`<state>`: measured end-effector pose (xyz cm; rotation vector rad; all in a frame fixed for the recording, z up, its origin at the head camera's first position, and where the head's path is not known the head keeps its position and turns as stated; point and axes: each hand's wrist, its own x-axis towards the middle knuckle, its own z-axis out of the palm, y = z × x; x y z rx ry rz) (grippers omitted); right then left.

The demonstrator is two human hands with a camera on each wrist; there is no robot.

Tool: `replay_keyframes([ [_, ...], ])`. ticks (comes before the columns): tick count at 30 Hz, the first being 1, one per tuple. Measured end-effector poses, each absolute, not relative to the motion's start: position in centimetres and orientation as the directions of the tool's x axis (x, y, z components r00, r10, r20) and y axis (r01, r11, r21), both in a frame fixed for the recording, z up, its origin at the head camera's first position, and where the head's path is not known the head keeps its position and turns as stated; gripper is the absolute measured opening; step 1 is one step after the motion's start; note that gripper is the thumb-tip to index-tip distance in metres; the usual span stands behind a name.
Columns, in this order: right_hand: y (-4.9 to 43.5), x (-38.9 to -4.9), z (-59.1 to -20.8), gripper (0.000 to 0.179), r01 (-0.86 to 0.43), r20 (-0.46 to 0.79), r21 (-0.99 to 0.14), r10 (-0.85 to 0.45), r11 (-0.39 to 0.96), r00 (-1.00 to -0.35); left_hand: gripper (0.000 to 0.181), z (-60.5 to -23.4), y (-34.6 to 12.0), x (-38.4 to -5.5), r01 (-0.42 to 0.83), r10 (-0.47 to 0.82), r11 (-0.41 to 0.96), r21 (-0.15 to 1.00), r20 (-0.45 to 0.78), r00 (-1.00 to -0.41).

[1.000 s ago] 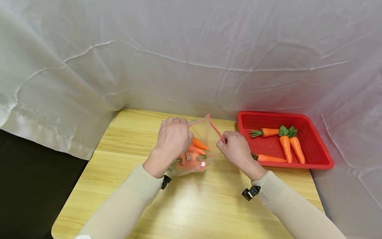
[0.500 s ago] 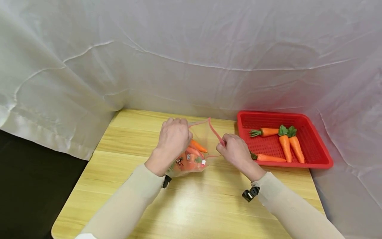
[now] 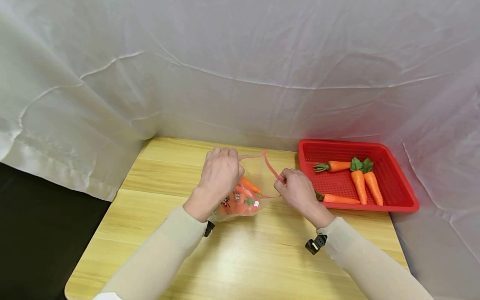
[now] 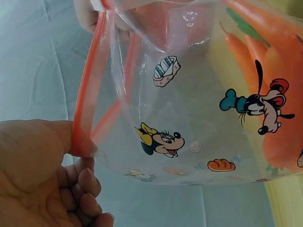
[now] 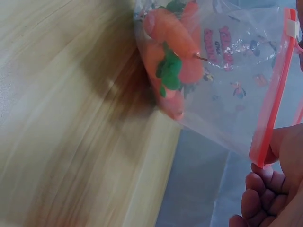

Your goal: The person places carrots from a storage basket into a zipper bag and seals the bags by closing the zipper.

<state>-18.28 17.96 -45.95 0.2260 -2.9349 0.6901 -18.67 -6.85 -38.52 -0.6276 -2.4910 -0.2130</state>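
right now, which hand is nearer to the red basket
Right. The right hand pinches the clear bag's opening just left of the red basket; the left hand grips the opening's other end, farther left.

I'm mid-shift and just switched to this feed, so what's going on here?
A person is holding a clear, cartoon-printed slider zip bag with its mouth open. The left hand and the right hand pinch opposite ends of its red zip edge. Several carrots are already inside the bag. Four other carrots lie in the red plastic basket at the right of the wooden table.
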Motion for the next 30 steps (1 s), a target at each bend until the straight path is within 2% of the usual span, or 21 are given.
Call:
replay_keyframes([
  [6, 18.0, -18.2, -46.1, 0.009, -0.155, 0.116, -0.434, -0.115, 0.888, -0.987, 0.031, -38.4, -6.9, -18.8, 0.488, 0.361, 0.868, 0.09, 0.562, -0.745],
  [11, 19.0, -17.9, -46.1, 0.021, -0.14, 0.062, -0.455, -0.125, 0.88, -0.99, 0.032, -38.4, -6.9, -18.8, 0.494, 0.361, 0.862, 0.117, 0.544, -0.758],
  [14, 20.6, -17.6, -45.8, 0.027, -0.167, 0.073, -0.468, -0.151, 0.868, -0.986, 0.03, -38.3, -6.9, -18.8, 0.483, 0.356, 0.863, 0.148, 0.499, -0.79],
  [18, 24.2, -17.6, -45.2, 0.026, -0.206, 0.119, -0.441, -0.17, 0.874, -0.978, 0.026, -38.2, -7.1, -18.9, 0.443, 0.336, 0.873, 0.205, 0.407, -0.85],
  [22, 28.8, -17.9, -44.8, 0.024, -0.23, 0.126, -0.324, -0.199, 0.918, -0.972, 0.022, -38.1, -7.2, -18.8, 0.417, 0.316, 0.877, 0.241, 0.365, -0.876],
  [30, 37.1, -19.0, -45.4, 0.034, -0.306, 0.05, 0.009, -0.306, 0.952, -0.951, 0.023, -38.1, -7.5, -18.7, 0.424, 0.309, 0.865, 0.266, 0.384, -0.87],
])
